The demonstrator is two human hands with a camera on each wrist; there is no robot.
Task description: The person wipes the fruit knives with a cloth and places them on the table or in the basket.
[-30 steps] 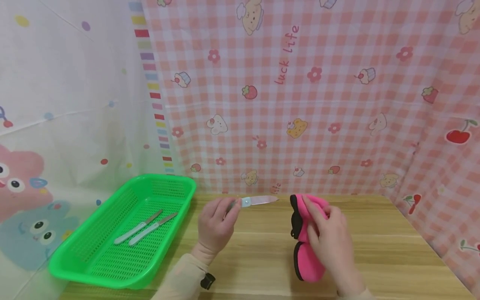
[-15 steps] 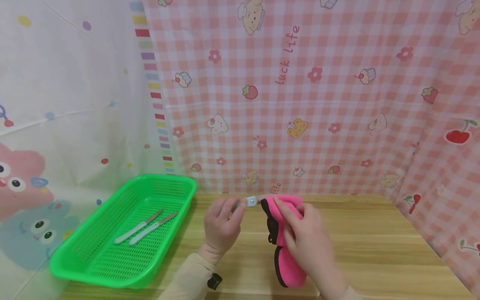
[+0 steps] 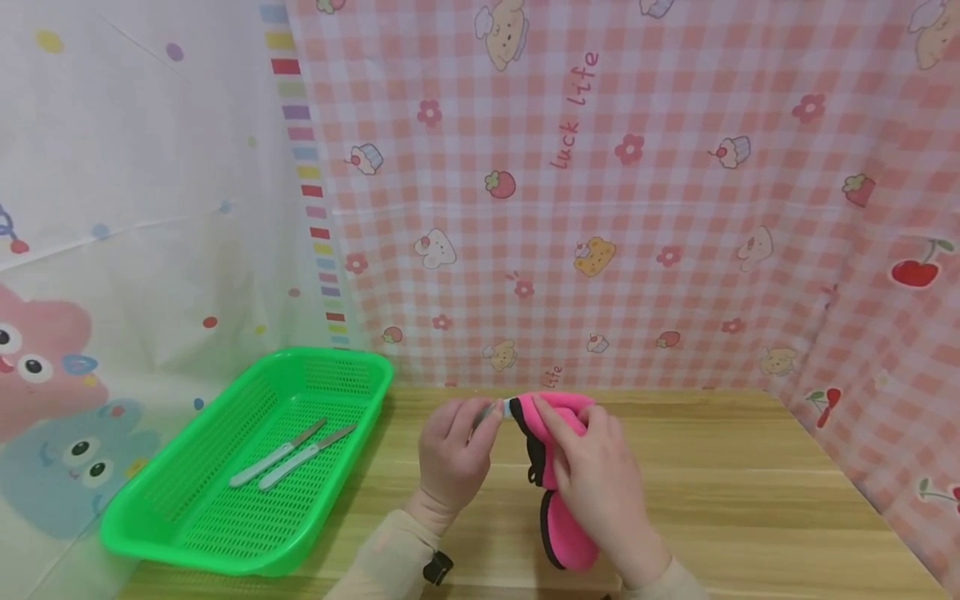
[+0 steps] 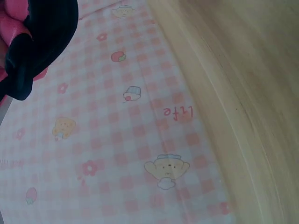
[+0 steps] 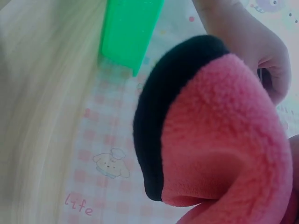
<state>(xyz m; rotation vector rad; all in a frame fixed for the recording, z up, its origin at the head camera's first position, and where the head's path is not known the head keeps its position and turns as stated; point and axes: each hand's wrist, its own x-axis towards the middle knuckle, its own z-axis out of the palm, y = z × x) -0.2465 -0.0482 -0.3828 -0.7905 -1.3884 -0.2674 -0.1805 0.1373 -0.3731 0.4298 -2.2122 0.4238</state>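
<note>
In the head view my left hand point(image 3: 453, 450) grips a small knife point(image 3: 506, 408) by its handle, of which a short pale-blue piece shows. A pink fleecy cloth item point(image 3: 572, 537) with black edging hides the blade; whether the blade is wiped, wrapped or just behind the cloth I cannot tell. My right hand point(image 3: 600, 479) holds this cloth, index finger laid along its upper part and the rest hanging below. The right wrist view shows the fleece point(image 5: 219, 126) and its black border up close. Only the cloth's black edge point(image 4: 53, 37) enters the left wrist view.
To the left on the wooden table point(image 3: 757, 500) stands a green perforated basket point(image 3: 120, 525). Inside it lie two knives, one point(image 3: 273, 457) beside the other point(image 3: 311, 454). A pink checked curtain point(image 3: 675, 200) closes off the back, and a white printed one point(image 3: 150, 208) the left side.
My right hand has moved left with the pink cloth, until the cloth covers the blade that was in plain sight. My left hand has shifted slightly right, still gripping the knife.
</note>
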